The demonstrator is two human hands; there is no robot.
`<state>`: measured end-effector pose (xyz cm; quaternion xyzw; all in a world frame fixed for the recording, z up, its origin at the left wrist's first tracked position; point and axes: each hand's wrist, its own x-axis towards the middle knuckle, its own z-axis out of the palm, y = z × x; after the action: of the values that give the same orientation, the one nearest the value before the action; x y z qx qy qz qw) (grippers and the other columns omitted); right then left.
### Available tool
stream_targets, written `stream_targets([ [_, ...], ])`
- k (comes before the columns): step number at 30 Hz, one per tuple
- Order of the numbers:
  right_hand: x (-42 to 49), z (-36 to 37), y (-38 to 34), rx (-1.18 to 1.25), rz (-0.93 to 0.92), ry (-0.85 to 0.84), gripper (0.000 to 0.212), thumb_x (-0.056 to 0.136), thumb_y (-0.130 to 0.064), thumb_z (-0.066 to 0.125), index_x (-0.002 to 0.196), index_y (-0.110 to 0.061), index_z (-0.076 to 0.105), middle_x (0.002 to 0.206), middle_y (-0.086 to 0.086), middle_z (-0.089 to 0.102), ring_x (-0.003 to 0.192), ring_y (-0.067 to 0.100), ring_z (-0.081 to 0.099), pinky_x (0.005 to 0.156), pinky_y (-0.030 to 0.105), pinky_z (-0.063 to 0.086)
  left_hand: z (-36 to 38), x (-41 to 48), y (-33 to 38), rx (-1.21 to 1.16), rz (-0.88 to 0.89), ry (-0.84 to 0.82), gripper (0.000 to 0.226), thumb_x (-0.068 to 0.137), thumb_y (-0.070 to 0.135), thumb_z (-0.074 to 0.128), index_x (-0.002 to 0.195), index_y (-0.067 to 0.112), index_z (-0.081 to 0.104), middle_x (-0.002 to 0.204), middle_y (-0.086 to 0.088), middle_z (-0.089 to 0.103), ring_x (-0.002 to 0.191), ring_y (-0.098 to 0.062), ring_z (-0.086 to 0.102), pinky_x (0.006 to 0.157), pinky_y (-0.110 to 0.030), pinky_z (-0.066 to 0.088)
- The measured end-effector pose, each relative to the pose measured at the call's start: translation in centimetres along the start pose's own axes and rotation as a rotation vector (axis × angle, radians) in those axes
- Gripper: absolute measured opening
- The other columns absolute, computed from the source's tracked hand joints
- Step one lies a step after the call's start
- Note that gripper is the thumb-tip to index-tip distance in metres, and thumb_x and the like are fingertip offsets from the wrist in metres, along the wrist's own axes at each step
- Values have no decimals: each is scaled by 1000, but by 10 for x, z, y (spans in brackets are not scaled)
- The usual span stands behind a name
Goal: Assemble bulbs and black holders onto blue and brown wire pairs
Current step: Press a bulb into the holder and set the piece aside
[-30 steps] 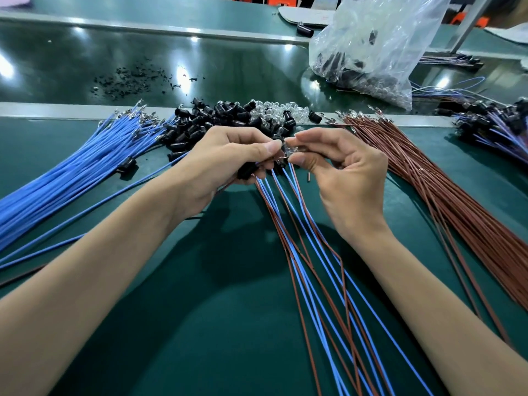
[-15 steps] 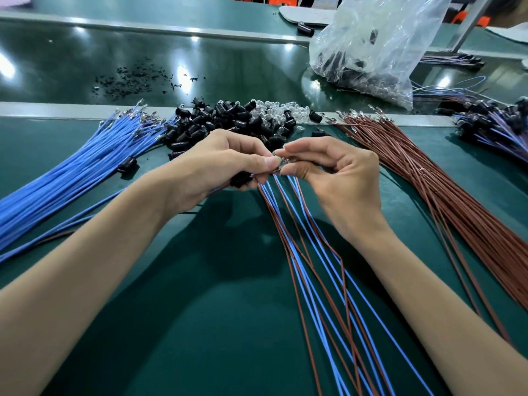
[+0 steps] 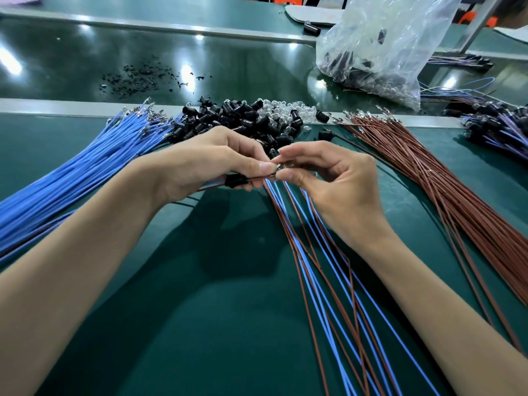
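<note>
My left hand (image 3: 208, 164) grips a blue and brown wire pair with a black holder (image 3: 235, 180) threaded on it, thumb and fingers pinching the wire ends. My right hand (image 3: 328, 178) pinches a small clear bulb (image 3: 281, 166) against those ends, fingertips touching the left thumb. Below both hands several blue and brown wire pairs (image 3: 323, 267) fan toward me over the green mat. Behind the hands lies a heap of black holders (image 3: 228, 118) mixed with clear bulbs (image 3: 283, 111).
A thick bundle of blue wires (image 3: 71, 172) lies at the left, a bundle of brown wires (image 3: 445, 178) at the right. Finished assemblies (image 3: 500, 127) are piled far right. A clear plastic bag (image 3: 380, 44) of parts stands on the dark conveyor belt (image 3: 71, 61) behind.
Both hands have sunk slightly toward me, still joined at the fingertips. The black holder has slid left along the wires, farther out from under my left hand.
</note>
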<state>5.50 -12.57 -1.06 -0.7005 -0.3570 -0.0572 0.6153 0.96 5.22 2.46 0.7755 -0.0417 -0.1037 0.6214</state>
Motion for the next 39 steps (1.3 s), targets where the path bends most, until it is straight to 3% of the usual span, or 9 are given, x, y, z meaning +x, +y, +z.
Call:
stream_targets([
  [5, 3, -6, 4, 24, 18, 63, 26, 74, 1, 77, 91, -19, 72, 86, -8, 74, 83, 10, 72, 82, 24, 54, 11, 6, -4, -48, 15, 158, 5, 79, 21, 69, 79, 18, 72, 67, 3, 66, 60, -7, 57, 57, -14, 46],
  [10, 3, -6, 4, 11, 29, 116, 27, 76, 0, 75, 93, -20, 72, 88, -5, 75, 86, 13, 72, 86, 37, 56, 18, 9, -3, -65, 24, 234, 6, 84, 21, 68, 80, 20, 73, 70, 4, 69, 61, -5, 61, 57, -14, 48],
  [15, 2, -6, 3, -57, -2, 137, 27, 77, 0, 75, 96, -19, 71, 86, -13, 72, 83, 3, 71, 82, 22, 55, 25, 10, -2, -57, 61, 293, 9, 85, 22, 67, 77, 19, 71, 61, 7, 66, 59, -2, 61, 54, -13, 46],
  [32, 0, -4, 2, -219, -75, 139, 20, 74, -8, 80, 88, -19, 69, 80, -2, 71, 74, 7, 69, 73, 17, 52, 20, 9, -1, -43, 2, 286, 14, 85, 16, 68, 71, 13, 71, 62, 0, 66, 58, -9, 66, 56, -14, 50],
  [39, 1, -5, 3, -198, -23, 122, 18, 73, -11, 81, 84, -22, 71, 77, -9, 70, 72, 4, 68, 72, 19, 52, 20, 8, -5, -9, 52, 274, 15, 84, 15, 68, 69, 17, 71, 62, 0, 68, 59, -9, 67, 53, -13, 47],
])
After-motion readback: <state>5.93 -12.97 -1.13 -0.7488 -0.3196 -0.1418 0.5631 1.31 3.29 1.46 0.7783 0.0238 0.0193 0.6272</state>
